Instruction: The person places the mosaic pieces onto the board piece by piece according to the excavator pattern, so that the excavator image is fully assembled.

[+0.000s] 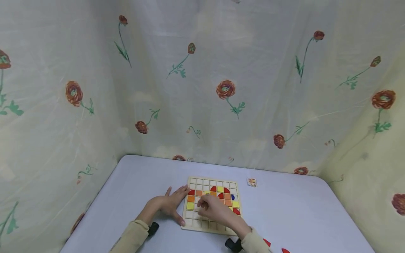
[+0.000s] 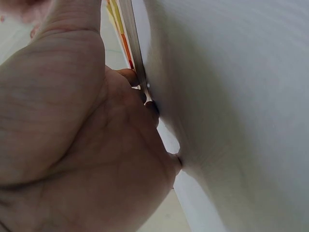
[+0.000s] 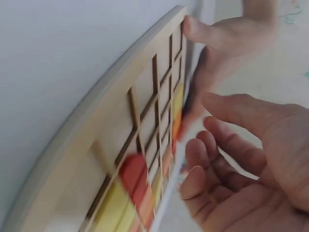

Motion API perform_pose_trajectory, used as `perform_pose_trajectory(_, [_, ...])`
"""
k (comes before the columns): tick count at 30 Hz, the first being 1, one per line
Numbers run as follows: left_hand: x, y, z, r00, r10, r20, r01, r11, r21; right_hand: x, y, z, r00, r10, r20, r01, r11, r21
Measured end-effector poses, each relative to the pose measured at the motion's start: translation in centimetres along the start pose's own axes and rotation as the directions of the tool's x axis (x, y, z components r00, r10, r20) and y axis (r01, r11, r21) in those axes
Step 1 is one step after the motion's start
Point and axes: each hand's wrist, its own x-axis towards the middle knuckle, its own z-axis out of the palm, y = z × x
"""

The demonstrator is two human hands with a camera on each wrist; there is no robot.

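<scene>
A square wooden grid board [image 1: 197, 224] lies on the white table, with red, orange, yellow and blue tiles in some of its cells. My left hand [image 1: 169, 203] rests along the board's left edge, fingers spread and thumb at the near left corner. In the left wrist view its palm [image 2: 96, 135] faces the board's side. Over the middle of the board is my right hand [image 1: 215, 211], hiding several cells. The right wrist view shows its fingers [image 3: 193, 181] loosely bent and apart from the thumb, with nothing visible between them.
A small printed card [image 1: 252, 182] lies beyond the board's far right corner. Two loose red pieces [image 1: 285, 250] sit at the table's near edge, right of my right sleeve. A flower-patterned curtain [image 1: 190, 105] hangs behind and along both sides of the table.
</scene>
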Motion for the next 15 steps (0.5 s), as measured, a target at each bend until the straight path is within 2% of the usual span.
perform_pose_trajectory(6, [0.2, -0.2, 0.3, 1.0, -0.002, -0.007, 0.002, 0.999, -0.035, -6.1, 2.3, -2.5, 0.993, 0.097, 0.061, -0.1, 0.994, 0.043])
perform_pose_trajectory(9, [0.1, -0.2, 0.4, 1.0, -0.001, -0.012, 0.001, 0.999, -0.048, -9.1, 4.0, -3.8, 0.977, 0.203, 0.06, -0.205, 0.978, 0.037])
perform_pose_trajectory(11, [0.0, -0.2, 0.3, 1.0, -0.004, -0.006, 0.004, 0.999, -0.05, -10.8, 5.2, -4.7, 0.951, 0.305, 0.045, -0.306, 0.952, 0.017])
perform_pose_trajectory(15, [0.0, 0.0, 0.0, 1.0, -0.01, 0.0, 0.01, 0.999, -0.046, -13.7, 7.6, -6.0, 0.879, 0.477, 0.002, -0.476, 0.878, -0.06])
